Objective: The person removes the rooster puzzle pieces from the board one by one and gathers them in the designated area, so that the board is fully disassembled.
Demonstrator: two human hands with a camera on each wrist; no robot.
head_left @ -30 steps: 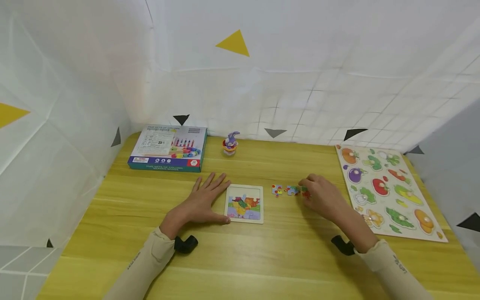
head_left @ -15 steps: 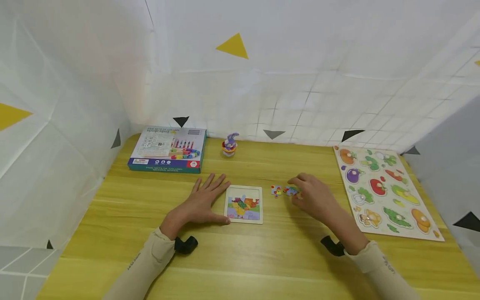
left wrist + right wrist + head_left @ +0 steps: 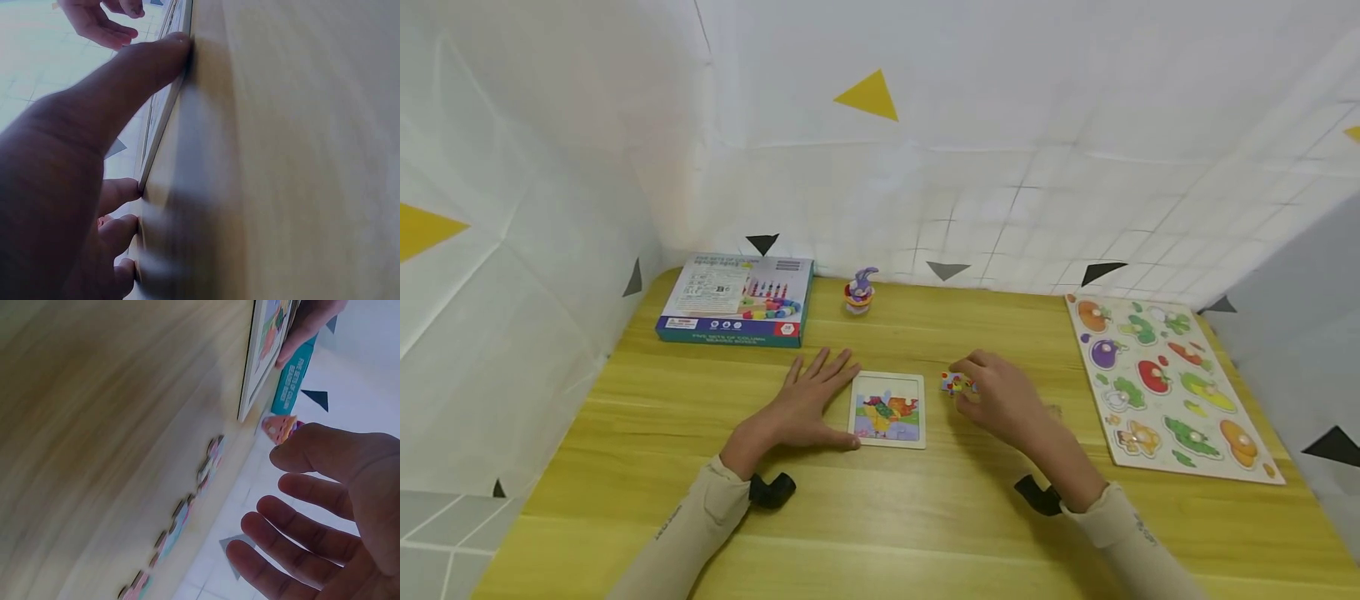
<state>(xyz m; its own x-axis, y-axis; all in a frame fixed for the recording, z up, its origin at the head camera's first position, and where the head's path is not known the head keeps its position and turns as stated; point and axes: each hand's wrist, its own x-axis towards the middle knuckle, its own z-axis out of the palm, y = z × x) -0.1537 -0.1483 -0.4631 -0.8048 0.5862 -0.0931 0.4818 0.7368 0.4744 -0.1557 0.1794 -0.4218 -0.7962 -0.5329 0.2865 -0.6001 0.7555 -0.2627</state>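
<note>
My left hand (image 3: 801, 410) lies spread on the table, its thumb and a fingertip touching the left edge of a small framed jigsaw puzzle (image 3: 886, 377). In the tray, the assembled pieces show a colourful picture, while the top strip shows bare board. To the right of the frame, my right hand (image 3: 1003, 400) hovers over loose jigsaw pieces (image 3: 951, 382) and partly covers them in the head view. The right wrist view shows its fingers loosely bent, holding nothing, with one jigsaw piece (image 3: 211, 462) nearest the frame and two others in a row.
At the back left lies a boxed bead set (image 3: 733, 300). A purple rabbit figurine (image 3: 860, 290) stands behind the puzzle frame. On the right is a vegetable peg board (image 3: 1172, 387). White sheeting (image 3: 970, 167) encloses the wooden table (image 3: 850, 517) at the back and sides.
My right hand has moved left along the row of loose pieces, from the rightmost one towards the one nearest the frame. My left hand has stayed in place.
</note>
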